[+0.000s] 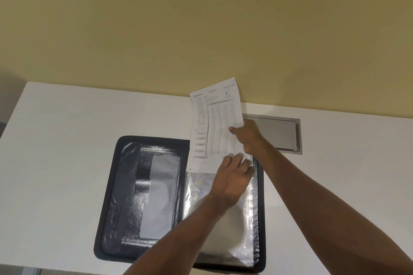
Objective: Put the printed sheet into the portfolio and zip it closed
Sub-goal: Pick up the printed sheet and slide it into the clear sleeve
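Black zip portfolio (125, 185) lying open on white desk (67, 140).
Printed sheet (215, 123) upright, lower edge entering clear right-hand sleeve (223, 225); pinched by right hand (248, 135), left hand (230, 182) fingers spread against its bottom.

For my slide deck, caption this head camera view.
Right hand feeds printed sheet into open portfolio sleeve; left hand steadies its lower edge.
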